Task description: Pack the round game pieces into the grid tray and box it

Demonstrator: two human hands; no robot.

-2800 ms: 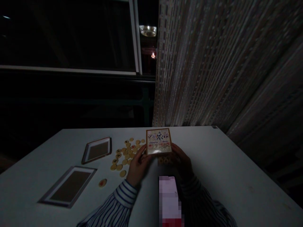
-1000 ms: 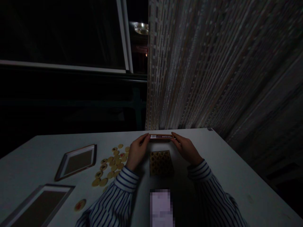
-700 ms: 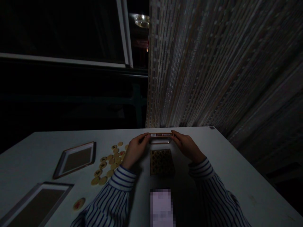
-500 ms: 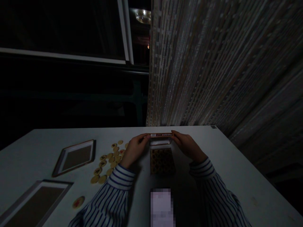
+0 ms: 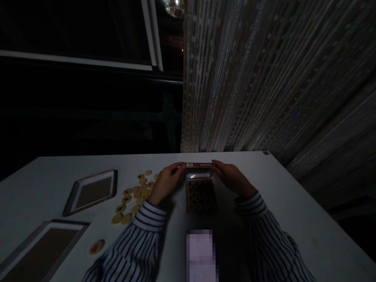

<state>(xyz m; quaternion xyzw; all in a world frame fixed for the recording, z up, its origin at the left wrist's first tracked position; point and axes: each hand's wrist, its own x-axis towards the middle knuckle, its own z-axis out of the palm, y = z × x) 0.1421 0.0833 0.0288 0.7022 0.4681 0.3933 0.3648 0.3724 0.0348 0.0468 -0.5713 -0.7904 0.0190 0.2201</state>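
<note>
My left hand and my right hand are closed on the two ends of a box lid. The lid stands edge-on to me, with a printed, barcoded side on top and what looks like a clear window under it. Just on the near side of the lid, a shallow box on the table is filled with round pieces in rows, too dim to read. Beside my left wrist lie several loose Chinese chess pieces, some with dark or red characters.
On the white table lie two shallow open box parts, one at the left and one nearer. A single red-marked piece lies by my left sleeve. A phone with a blurred screen is in front. A string curtain hangs behind.
The view has tilted slightly, so everything sits a little higher in the picture. My hands keep hold of the lid, which appears slightly nearer the filled box.
</note>
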